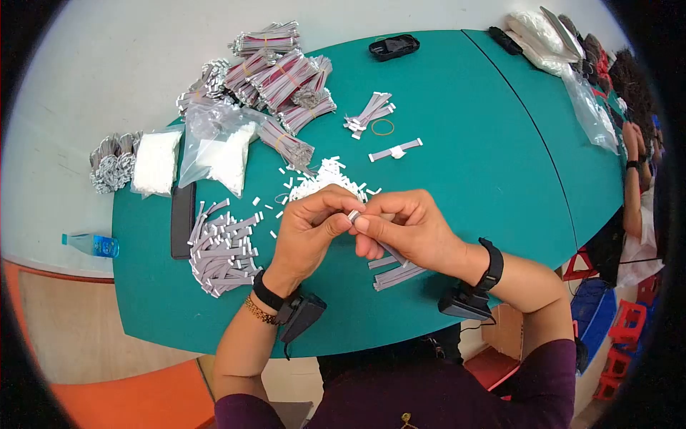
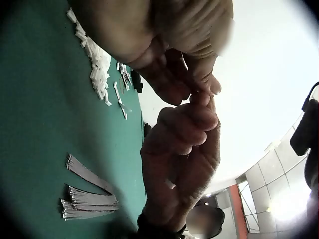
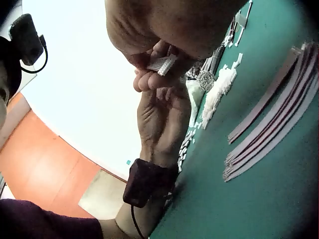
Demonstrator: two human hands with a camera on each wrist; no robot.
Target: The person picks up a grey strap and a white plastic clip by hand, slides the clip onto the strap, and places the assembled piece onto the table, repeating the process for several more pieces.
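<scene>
Above the green bench [image 1: 464, 157], near its front edge, the head view shows both hands meeting at the fingertips. The left hand [image 1: 306, 229] pinches the end of a white-ended ribbon cable [image 1: 354, 214]; the right hand [image 1: 411, 225] pinches it too, so each grip is narrow. Just beyond them lies a heap of white connectors [image 1: 325, 180]. Left of the hands sits a pile of grey cables [image 1: 223, 250], while a few loose cables [image 1: 396, 279] lie below the right hand. Farther back are banded bundles [image 1: 282, 79] and a clear bag [image 1: 227, 154] of white pieces.

From the left wrist, the fingertips of both hands touch and hide what they hold; the loose cables and the white heap lie on the bench, apart from the hands.

From the right wrist, a flat, pale-ended strip of the cable shows among curled fingers.
</scene>
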